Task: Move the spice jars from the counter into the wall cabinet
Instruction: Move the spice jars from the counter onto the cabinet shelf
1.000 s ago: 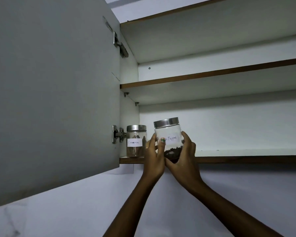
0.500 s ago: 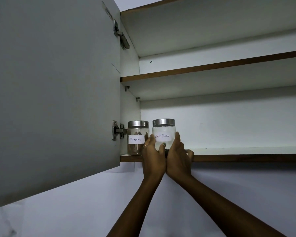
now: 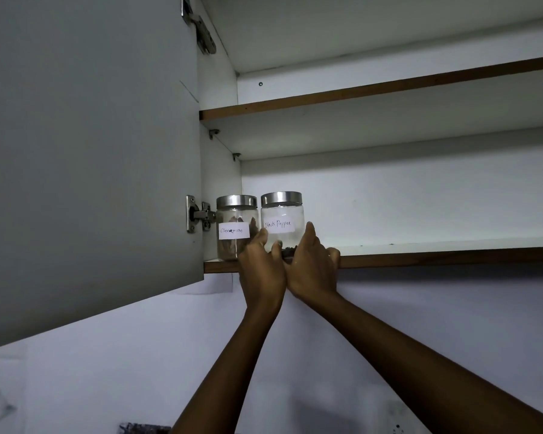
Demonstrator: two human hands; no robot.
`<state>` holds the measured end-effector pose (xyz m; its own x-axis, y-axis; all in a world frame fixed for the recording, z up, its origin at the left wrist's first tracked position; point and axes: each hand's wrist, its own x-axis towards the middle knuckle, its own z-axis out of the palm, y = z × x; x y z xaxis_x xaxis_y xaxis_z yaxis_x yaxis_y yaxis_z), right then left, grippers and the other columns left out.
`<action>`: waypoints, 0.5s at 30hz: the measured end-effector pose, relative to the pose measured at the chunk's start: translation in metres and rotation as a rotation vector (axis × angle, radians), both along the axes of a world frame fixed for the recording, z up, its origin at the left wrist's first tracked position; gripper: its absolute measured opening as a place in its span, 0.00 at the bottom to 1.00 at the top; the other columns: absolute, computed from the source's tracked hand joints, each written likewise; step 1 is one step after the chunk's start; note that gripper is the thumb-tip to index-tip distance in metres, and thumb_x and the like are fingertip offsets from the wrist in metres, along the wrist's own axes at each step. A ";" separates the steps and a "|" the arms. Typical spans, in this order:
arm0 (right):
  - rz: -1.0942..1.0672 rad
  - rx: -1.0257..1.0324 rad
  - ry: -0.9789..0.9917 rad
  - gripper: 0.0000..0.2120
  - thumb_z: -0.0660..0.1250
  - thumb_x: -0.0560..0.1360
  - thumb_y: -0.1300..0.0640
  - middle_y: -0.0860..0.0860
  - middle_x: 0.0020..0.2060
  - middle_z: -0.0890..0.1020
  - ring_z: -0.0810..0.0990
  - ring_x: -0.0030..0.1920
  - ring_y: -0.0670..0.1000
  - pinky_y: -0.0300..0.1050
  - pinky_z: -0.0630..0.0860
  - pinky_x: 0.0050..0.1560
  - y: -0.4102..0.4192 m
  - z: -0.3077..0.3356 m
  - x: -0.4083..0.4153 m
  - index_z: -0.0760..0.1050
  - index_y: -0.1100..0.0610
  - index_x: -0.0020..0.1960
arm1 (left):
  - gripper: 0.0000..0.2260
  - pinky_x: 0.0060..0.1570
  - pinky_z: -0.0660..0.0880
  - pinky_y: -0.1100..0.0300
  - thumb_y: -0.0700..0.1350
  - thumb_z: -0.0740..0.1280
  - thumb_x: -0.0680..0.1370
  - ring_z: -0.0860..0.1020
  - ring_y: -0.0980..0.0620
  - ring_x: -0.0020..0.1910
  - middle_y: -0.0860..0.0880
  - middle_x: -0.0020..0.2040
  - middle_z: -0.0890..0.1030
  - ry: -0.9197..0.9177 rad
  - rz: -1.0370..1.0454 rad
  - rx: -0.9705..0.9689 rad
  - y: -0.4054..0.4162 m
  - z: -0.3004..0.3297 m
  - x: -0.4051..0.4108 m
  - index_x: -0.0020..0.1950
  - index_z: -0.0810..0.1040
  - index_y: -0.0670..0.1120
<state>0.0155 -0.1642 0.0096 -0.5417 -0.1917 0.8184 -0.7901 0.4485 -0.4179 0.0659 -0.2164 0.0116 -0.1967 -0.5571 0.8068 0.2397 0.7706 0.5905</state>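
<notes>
Cupping Black Pepper jar (image 3: pixel 282 220) between left hand (image 3: pixel 261 270), right hand (image 3: pixel 311 267).

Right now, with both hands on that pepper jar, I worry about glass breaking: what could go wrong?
1. The steel-lidded glass jar labelled Black Pepper sits near the brown front edge of the bottom shelf; letting go early might tip it off.
2. Sliding it left could knock the neighbouring glass jar labelled Cinnamon, which stands close beside it.

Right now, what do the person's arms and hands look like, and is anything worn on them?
Both forearms are bare, with no sleeves in view. The left hand shows a dark-painted thumbnail; no watch or bracelet is visible. The right hand shows nothing worn. Any ring is too small to tell.
</notes>
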 end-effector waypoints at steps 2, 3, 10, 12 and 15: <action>0.017 0.005 0.027 0.38 0.60 0.76 0.43 0.54 0.73 0.63 0.63 0.71 0.52 0.49 0.54 0.71 0.005 -0.004 0.003 0.47 0.60 0.75 | 0.15 0.56 0.74 0.60 0.40 0.62 0.79 0.76 0.49 0.62 0.45 0.64 0.78 0.037 0.022 -0.040 0.004 -0.006 0.003 0.66 0.75 0.42; 0.031 0.005 0.067 0.38 0.61 0.76 0.44 0.53 0.74 0.60 0.60 0.73 0.52 0.49 0.52 0.71 0.010 -0.007 0.006 0.46 0.59 0.76 | 0.15 0.57 0.73 0.60 0.40 0.61 0.79 0.75 0.50 0.63 0.46 0.65 0.77 0.069 0.027 -0.048 0.008 -0.011 0.005 0.66 0.75 0.42; 0.242 0.012 0.343 0.23 0.58 0.77 0.54 0.49 0.69 0.69 0.66 0.69 0.46 0.47 0.60 0.68 0.080 -0.061 0.032 0.62 0.55 0.72 | 0.17 0.59 0.74 0.56 0.38 0.60 0.75 0.74 0.58 0.60 0.55 0.61 0.76 0.233 -0.154 -0.233 0.062 -0.068 0.028 0.63 0.74 0.48; 0.214 0.013 0.352 0.20 0.59 0.77 0.58 0.49 0.66 0.73 0.69 0.66 0.46 0.46 0.63 0.64 0.110 -0.086 0.038 0.66 0.55 0.69 | 0.17 0.59 0.75 0.56 0.40 0.60 0.75 0.74 0.59 0.60 0.59 0.60 0.74 0.208 -0.237 -0.223 0.087 -0.093 0.034 0.63 0.71 0.50; 0.148 0.082 0.325 0.18 0.60 0.76 0.62 0.52 0.61 0.76 0.73 0.61 0.50 0.48 0.67 0.57 0.163 -0.126 0.050 0.70 0.57 0.66 | 0.19 0.59 0.75 0.54 0.40 0.61 0.75 0.74 0.58 0.61 0.58 0.62 0.73 0.142 -0.389 -0.213 0.131 -0.133 0.041 0.65 0.68 0.51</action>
<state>0.0653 -0.0016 -0.1161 -0.2177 -0.3208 0.9218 -0.9345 0.3409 -0.1021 0.1070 -0.0851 -0.1218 -0.2373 -0.2831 0.9293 0.6020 0.7079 0.3694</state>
